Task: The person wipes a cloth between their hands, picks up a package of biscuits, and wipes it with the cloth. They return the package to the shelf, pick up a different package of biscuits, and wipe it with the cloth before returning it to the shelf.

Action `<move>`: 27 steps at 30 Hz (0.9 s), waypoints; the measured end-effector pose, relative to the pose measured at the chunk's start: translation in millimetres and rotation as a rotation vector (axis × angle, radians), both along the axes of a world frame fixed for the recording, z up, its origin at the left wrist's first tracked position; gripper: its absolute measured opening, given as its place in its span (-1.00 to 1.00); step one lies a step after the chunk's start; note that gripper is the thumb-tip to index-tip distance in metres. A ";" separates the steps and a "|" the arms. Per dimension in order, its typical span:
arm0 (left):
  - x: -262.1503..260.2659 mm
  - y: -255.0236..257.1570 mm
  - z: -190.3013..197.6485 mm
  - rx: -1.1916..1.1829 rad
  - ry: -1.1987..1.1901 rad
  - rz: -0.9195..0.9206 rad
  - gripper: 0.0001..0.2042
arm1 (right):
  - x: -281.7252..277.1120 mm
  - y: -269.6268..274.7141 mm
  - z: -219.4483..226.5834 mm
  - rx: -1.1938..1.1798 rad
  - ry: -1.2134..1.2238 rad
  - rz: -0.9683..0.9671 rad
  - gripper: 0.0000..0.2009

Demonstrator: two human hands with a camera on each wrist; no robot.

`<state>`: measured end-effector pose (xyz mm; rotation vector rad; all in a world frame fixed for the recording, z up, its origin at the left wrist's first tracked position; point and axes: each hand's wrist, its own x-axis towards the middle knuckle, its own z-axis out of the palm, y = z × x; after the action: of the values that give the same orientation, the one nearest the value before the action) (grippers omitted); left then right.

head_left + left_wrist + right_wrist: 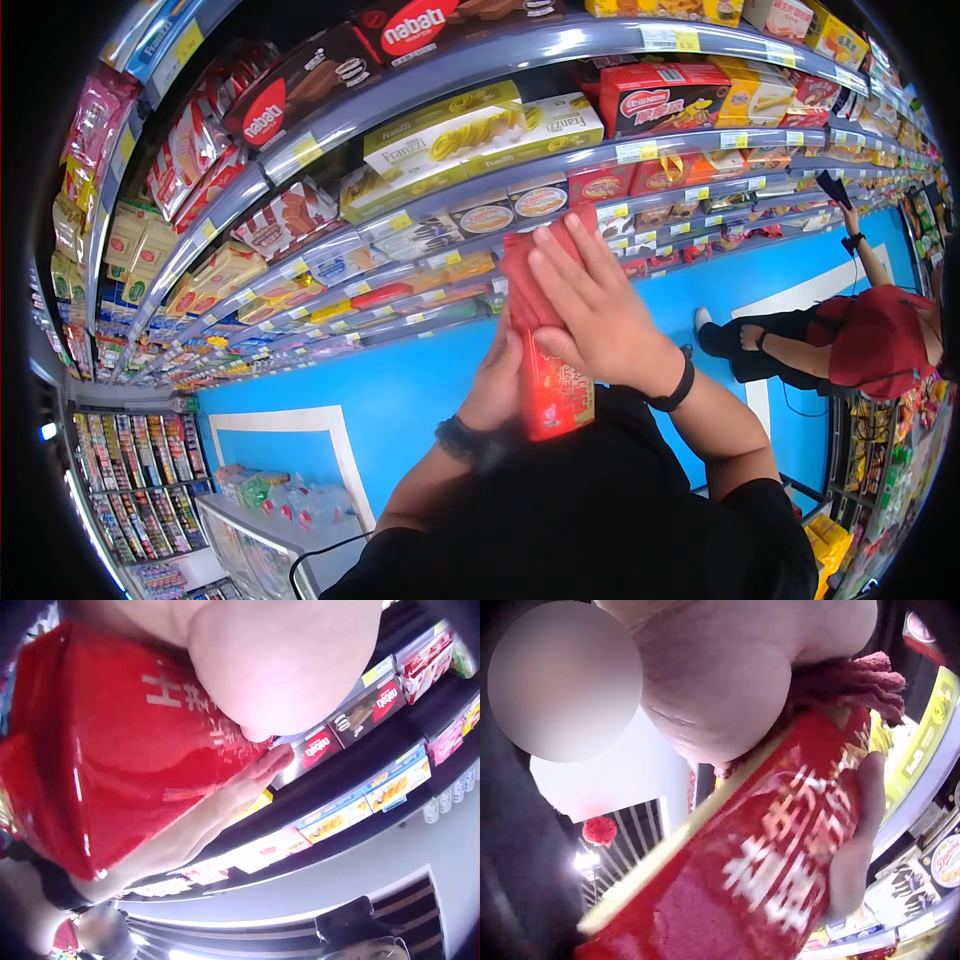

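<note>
A red printed box (pixel 560 400) stands upright before my chest. My left hand (pixel 492 385) grips its left side, thumb along the edge. My right hand (pixel 610 315) lies with straight fingers over a dark red cloth (pixel 525 275), pressing it on the upper part of the box. In the right wrist view the cloth (pixel 847 686) bunches under the palm, above the box's (pixel 772 870) white lettering. Seen from the left wrist, the box (pixel 127 750) is glossy, with my left thumb (pixel 270 675) large in front of it.
Shelves (pixel 560 160) of boxed snacks curve across the front, with wafer boxes (pixel 300 90) upper left and white-green boxes (pixel 470 140) ahead. Another person (pixel 860 340) in a red top stands at the right, arm raised to the shelf. A glass-sided counter (pixel 250 540) is lower left.
</note>
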<state>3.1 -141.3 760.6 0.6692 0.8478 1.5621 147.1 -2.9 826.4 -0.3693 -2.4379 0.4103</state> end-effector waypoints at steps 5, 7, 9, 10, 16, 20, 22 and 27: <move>-17.5 -7.5 28.0 -0.051 -0.181 0.086 -0.36 | 10.1 -42.3 -14.0 0.148 -0.100 0.308 -0.33; -27.2 -9.5 36.7 0.072 -0.101 -0.001 -0.34 | 9.3 -49.9 -19.5 0.219 -0.056 0.400 -0.37; -24.1 -14.4 26.6 -0.003 -0.048 0.038 -0.34 | 1.6 -36.5 -12.6 0.157 -0.059 0.392 -0.36; -21.6 -15.0 24.1 -0.025 -0.006 0.026 -0.35 | -4.5 -24.7 -5.0 0.165 -0.071 0.353 -0.37; -19.5 -20.1 17.4 -0.051 -0.039 -0.022 -0.36 | -34.3 15.9 18.0 -0.020 0.010 0.148 -0.26; -23.9 -18.5 28.3 -0.090 -0.036 0.111 -0.35 | -27.7 -10.2 18.0 0.044 -0.073 0.146 -0.24; -23.8 -15.4 43.5 -0.099 -0.087 0.219 -0.36 | -22.5 -28.4 6.8 -0.001 -0.093 0.251 -0.26; -52.1 -11.9 38.1 -0.072 -0.384 0.198 -0.32 | -11.4 -62.5 -19.8 0.136 0.014 0.314 -0.38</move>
<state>-49.0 -153.2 798.7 0.2233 0.6905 1.7556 135.7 -65.4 806.7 0.0771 -2.4981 0.3739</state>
